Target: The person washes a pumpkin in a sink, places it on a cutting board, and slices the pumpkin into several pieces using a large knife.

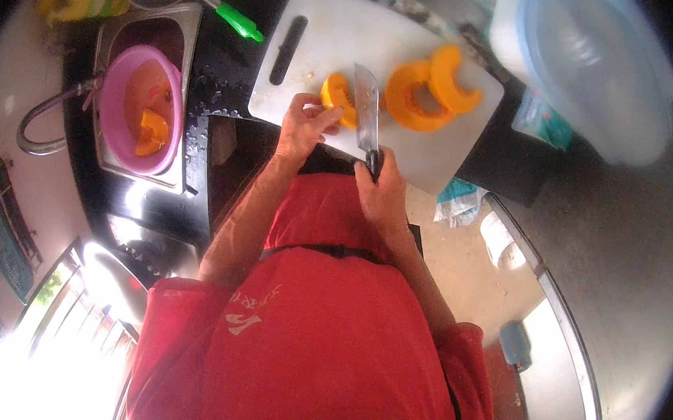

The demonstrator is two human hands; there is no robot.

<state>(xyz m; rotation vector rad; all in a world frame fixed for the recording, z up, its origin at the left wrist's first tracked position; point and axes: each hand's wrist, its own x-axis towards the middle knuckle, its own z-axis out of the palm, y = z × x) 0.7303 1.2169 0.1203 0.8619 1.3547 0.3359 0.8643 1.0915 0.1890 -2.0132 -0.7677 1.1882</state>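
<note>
On the white plastic cutting board [329,23] lies a curved pumpkin piece [338,90]. My left hand [305,126] is at its near end, fingertips and thumb against the flesh. The handle of a kitchen knife [367,108] is gripped in my right hand [383,190], with the blade pointing away from me just right of that piece. Whether the edge touches the pumpkin I cannot tell. Farther right on the board rest a pumpkin ring [403,105] and a curved pumpkin slice [447,76] that overlaps it.
At left, a pink basin [108,112] sits in the metal sink [190,29], holding water and a pumpkin chunk [152,134]. A curved faucet [33,144] arches beside it. A pan with a green handle [239,21] lies behind; a translucent plastic tub [601,71] stands far right.
</note>
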